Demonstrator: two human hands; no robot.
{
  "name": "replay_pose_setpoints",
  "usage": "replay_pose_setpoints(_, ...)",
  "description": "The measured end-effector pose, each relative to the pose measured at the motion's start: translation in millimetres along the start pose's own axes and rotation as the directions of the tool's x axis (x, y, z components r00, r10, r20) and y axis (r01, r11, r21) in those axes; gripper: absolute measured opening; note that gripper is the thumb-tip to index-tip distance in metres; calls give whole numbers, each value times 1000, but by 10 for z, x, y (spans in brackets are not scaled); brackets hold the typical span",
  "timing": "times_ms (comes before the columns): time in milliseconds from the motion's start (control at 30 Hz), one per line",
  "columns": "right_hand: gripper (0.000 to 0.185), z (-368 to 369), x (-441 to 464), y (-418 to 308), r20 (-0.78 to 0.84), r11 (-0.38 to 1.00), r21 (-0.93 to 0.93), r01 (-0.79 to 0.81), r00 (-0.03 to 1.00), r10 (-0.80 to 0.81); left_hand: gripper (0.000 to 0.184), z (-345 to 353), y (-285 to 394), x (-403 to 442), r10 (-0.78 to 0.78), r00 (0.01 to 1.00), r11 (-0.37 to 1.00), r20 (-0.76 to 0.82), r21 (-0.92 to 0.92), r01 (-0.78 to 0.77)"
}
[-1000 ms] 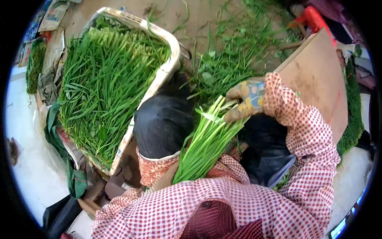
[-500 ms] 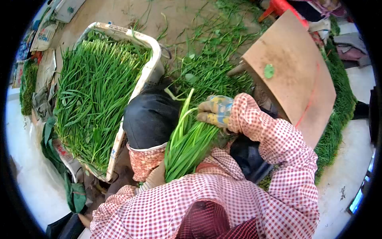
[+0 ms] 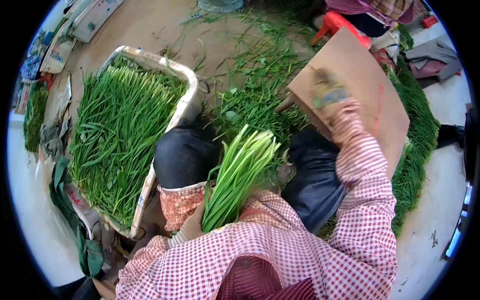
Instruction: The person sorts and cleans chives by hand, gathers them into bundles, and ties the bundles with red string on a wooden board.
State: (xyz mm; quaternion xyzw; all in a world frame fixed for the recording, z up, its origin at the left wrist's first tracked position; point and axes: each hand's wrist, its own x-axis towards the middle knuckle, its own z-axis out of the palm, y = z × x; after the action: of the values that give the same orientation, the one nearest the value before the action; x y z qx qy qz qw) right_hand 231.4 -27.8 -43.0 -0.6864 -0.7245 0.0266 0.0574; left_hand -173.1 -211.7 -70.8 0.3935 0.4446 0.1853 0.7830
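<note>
A bunch of long green stalks with pale ends (image 3: 237,175) stands slanted over my lap, pale ends pointing away from me. My left hand (image 3: 194,222), gloved and partly covered by the leaves, is wrapped round its lower part. Away from the bunch, my right hand (image 3: 328,91), in a patterned glove, hangs over the brown board (image 3: 360,65). Motion smears its fingers, so their shape is unclear. To the left, a white-rimmed crate (image 3: 187,87) holds many similar green stalks (image 3: 120,140) laid side by side.
Loose greens (image 3: 255,85) lie scattered on the brown floor (image 3: 150,25) ahead. A red stool (image 3: 342,25) stands beyond the board. More green stalks (image 3: 417,145) line the right side. Dark-covered knees (image 3: 182,155) flank the bunch.
My right hand has left the pale ends of the bunch and moved right, over the board. My left hand still holds the bunch. The view has shifted, showing more floor ahead.
</note>
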Motion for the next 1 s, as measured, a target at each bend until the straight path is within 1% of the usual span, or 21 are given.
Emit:
replay_pose_setpoints(33, 28, 165, -22, 273, -152, 985, -141, 96, 981, -118, 92, -42, -26, -15, -17, 1000, 997, -5, 78, 17)
replay_pose_setpoints(67, 32, 331, -44, 547, -293, 946, -294, 139, 929, -227, 92, -41, -19, -37, -31, 999, 996, -28, 80, 34)
replay_pose_setpoints(100, 33, 302, -37, 502, -238, 970, 123, -210, 943, 235, 92, -9, -1, -31, 18, 1000, 997, -26, 71, -16)
replay_pose_setpoints(133, 34, 305, -21, 489, -3, 704, 462, -539, 794, 608, 92, 4, 9, -21, 73, 997, 995, -18, 63, -72)
replay_pose_setpoints(167, 37, 778, 26, 702, 24, 888, 334, -314, 945, 325, 93, -18, -13, -18, 90, 996, 991, -15, 104, -88)
replay_pose_setpoints(233, 42, 326, -17, -212, 82, 965, 261, 13, 996, -36, 93, 48, 76, -30, 83, 996, 994, -25, 69, -81)
replay_pose_setpoints(267, 47, 275, 26, -316, 278, 797, 596, -96, 956, -93, 92, 86, 119, -33, 83, 996, 996, -29, 20, -83)
replay_pose_setpoints(300, 51, 221, 63, -383, 424, 523, 812, -261, 879, -220, 90, 94, 123, -36, 114, 993, 993, -7, 4, -114)
replay_pose_setpoints(333, 51, 122, 74, -448, 420, 521, 813, -259, 881, -219, 90, 97, 130, -51, 116, 993, 993, -6, 7, -116)
replay_pose_setpoints(400, 56, -70, 64, -577, 541, 586, 784, -204, 687, -485, 89, 109, 149, -86, 107, 994, 993, -20, 59, -106)
replay_pose_setpoints(433, 58, -95, 51, -664, 601, 656, 734, -174, 615, -510, 88, 107, 90, -86, 100, 995, 994, -26, -38, -101)
replay_pose_setpoints(467, 55, -49, 13, -745, 628, 748, 655, -111, 631, -456, 88, 122, 126, -103, 102, 995, 994, -24, -38, -103)
replay_pose_setpoints(533, 46, -84, -8, -844, 627, 702, 693, -164, 618, -475, 87, 134, 203, -149, 106, 994, 992, -32, 73, -104)
replay_pose_setpoints(667, 35, -142, -23, -885, 640, 661, 717, -221, 583, -500, 87, 123, 171, -222, 135, 988, 976, -72, 181, -120)
replay_pose_setpoints(733, 27, -101, -73, -901, 597, 617, 746, -251, 662, -453, 87, 108, 131, -214, 238, 971, 955, -30, 190, -228)
replay_pose_setpoints(767, 23, -91, -86, -925, 458, 623, 779, -69, 742, -490, 88, 81, 122, -213, 264, 965, 930, -7, 266, -253)
replay_pose_setpoints(800, 23, -117, -70, -931, 457, 625, 778, -66, 743, -490, 88, 64, 62, -213, 267, 964, 929, -6, 266, -256)
replay_pose_setpoints(867, 20, -226, 10, -959, 263, 760, 545, 354, 788, -556, 88, 23, -63, -221, 309, 951, 935, 14, 181, -306)
replay_pose_setpoints(900, 19, -295, 38, -975, 238, 791, 494, 360, 819, -522, 89, 40, -42, -227, 293, 956, 947, 1, 138, -290)
replay_pose_setpoints(933, 18, -193, 132, -865, -65, 738, 330, 589, 794, -605, 89, 33, -47, -255, 296, 955, 946, -3, 141, -292)
replay_pose_setpoints(1000, 20, -241, 510, -596, -213, 838, 88, 539, 832, -513, 91, -14, -86, -311, 193, 979, 981, -73, 12, -193)
